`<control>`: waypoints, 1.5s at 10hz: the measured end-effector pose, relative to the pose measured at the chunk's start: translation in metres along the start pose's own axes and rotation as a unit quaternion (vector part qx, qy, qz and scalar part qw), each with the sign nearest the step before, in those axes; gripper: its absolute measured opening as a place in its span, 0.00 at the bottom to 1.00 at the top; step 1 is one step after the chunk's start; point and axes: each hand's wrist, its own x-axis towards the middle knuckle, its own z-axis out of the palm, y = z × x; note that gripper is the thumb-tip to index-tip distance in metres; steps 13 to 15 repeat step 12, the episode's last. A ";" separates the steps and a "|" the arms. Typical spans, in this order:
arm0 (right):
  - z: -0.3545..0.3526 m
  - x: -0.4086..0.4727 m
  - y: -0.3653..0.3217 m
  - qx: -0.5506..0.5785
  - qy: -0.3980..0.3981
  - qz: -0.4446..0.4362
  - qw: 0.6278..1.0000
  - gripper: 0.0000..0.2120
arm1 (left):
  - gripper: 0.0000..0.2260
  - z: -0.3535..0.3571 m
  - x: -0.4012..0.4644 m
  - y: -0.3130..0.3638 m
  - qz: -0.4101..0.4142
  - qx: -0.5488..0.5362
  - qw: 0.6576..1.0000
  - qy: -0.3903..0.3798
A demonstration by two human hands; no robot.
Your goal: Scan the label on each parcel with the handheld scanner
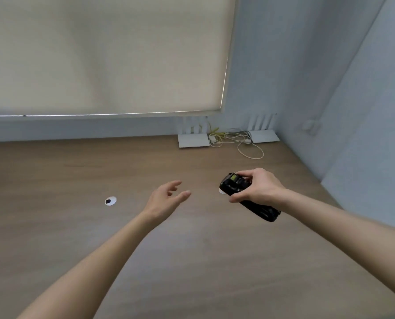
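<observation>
Gripping black scanner (pixel 247 197), right hand (pixel 259 187); left hand (pixel 166 199) loose-fingered, empty, over wooden table (pixel 192 261) beside blue-grey walls (pixel 284 65).

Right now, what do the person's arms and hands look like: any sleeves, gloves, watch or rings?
Both forearms are bare as far as the frame shows, with no sleeves in view. The left hand and right hand wear no gloves, and no watch, bracelet or ring is visible.

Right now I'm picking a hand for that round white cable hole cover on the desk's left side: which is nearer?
Left. The left hand hovers open just right of the cable hole cover; the right hand, gripping the black scanner, is farther right.
</observation>
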 end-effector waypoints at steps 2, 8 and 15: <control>0.085 0.075 0.041 -0.023 -0.031 0.013 0.999 0.43 | 0.29 0.052 0.065 -0.079 -0.036 0.073 0.996 -0.038; 0.300 0.172 0.144 -0.129 -0.127 0.010 0.983 0.31 | 0.20 0.141 0.129 -0.231 -0.076 0.115 0.990 -0.001; 0.306 0.165 0.145 -0.157 -0.136 -0.017 0.978 0.42 | 0.19 0.145 0.125 -0.242 -0.084 0.114 0.990 0.013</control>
